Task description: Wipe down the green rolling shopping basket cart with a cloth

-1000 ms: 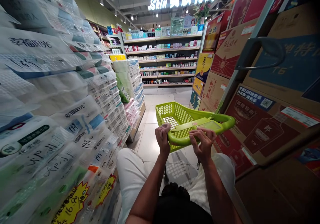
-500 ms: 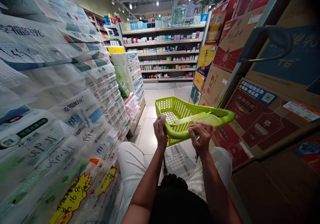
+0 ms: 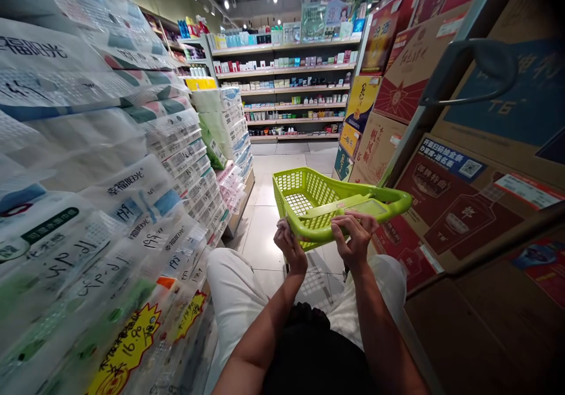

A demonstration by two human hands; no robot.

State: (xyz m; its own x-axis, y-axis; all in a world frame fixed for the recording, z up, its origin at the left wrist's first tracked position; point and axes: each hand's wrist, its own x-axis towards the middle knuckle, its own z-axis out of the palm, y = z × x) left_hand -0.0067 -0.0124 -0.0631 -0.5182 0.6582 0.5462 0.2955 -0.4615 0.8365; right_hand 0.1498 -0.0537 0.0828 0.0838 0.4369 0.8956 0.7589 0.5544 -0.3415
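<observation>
A lime-green plastic shopping cart (image 3: 324, 198) with a lattice basket stands before my knees, its looped handle stretching to the right. My left hand (image 3: 291, 246) is closed at the near left corner of the handle, fingers curled. A pale greyish patch shows at its fingertips, too unclear to name. My right hand (image 3: 353, 239) grips the near bar of the handle, thumb below and fingers over the top, close to the flat panel (image 3: 364, 206). The visible lattice floor of the basket is bare.
Stacked tissue packs (image 3: 132, 206) line the left side. Printed cartons (image 3: 441, 189) rise close on the right, with a grey metal loop (image 3: 472, 71) jutting out above. Shelves of small boxes (image 3: 286, 83) close off the far end of the tiled floor (image 3: 282, 162).
My left hand has moved down and slightly right, its wrist now bent more. My right hand stays on the handle. The cart has hardly moved, and the view has shifted slightly.
</observation>
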